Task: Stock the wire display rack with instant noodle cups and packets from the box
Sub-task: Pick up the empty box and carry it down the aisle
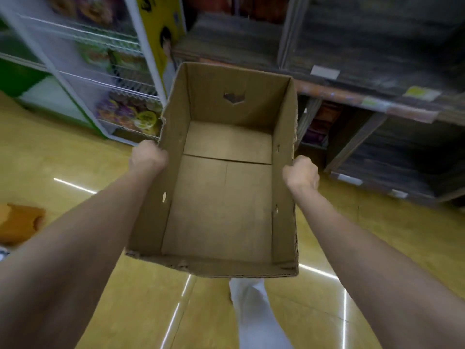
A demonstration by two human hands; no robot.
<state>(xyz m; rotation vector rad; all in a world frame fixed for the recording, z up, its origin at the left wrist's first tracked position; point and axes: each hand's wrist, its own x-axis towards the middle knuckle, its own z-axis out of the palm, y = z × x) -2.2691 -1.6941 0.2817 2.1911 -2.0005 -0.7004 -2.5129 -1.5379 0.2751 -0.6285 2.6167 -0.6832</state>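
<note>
Left hand point(147, 157) clenched over the left wall's top edge of the box point(221, 212); right hand point(300, 173) clenched over the right wall's top edge, both arms stretched forward. Box held up off the yellow floor point(75, 167), open top facing the camera. Plain brown cardboard, no flaps on top, bare bottom with a seam across it, a torn handle hole in the far wall, small slots in the side walls. Long axis running away from the body, far end tilted slightly left toward the wire rack point(105, 79). Rack up left, with colourful noodle cups point(130, 114) on its lowest shelf. Dark wooden shelving point(377, 59) behind and right.
</note>
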